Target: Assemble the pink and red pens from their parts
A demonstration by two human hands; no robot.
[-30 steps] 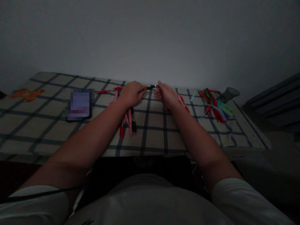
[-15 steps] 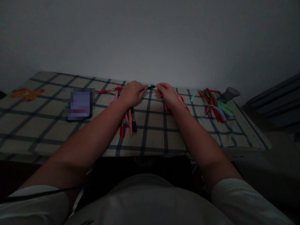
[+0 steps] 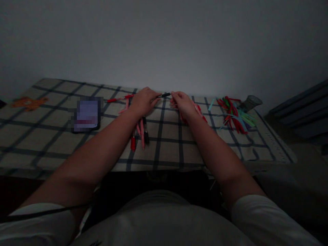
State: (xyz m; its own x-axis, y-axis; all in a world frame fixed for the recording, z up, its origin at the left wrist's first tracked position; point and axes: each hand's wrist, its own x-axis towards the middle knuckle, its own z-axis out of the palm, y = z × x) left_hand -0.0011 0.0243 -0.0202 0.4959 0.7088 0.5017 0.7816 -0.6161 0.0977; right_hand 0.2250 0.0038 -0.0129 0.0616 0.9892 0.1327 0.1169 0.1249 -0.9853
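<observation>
A black pen [image 3: 164, 95] is held level between my two hands near the wall side of the table. My left hand [image 3: 145, 101] is closed on its left end with thumb and fingers. The fingertips of my right hand [image 3: 181, 101] pinch its right end. Beneath my left hand and wrist lie several pens and pink pencil-like sticks [image 3: 142, 135], with red and black caps toward me. A red pen [image 3: 119, 98] rests just left of that hand. Pink and red items [image 3: 198, 110] lie under my right hand, partly hidden by it.
The table wears a checked cloth [image 3: 164, 147]. On the left are a phone-like device [image 3: 87, 114], blurred out, and an orange flat piece [image 3: 29, 102]. To the right sit a pile of red, green and blue strips [image 3: 234, 116] and a grey tumbler-like container [image 3: 251, 102] on its side.
Both hands stay nearly in place. My left hand and the pen have shifted very slightly, and the pen stays between the hands.
</observation>
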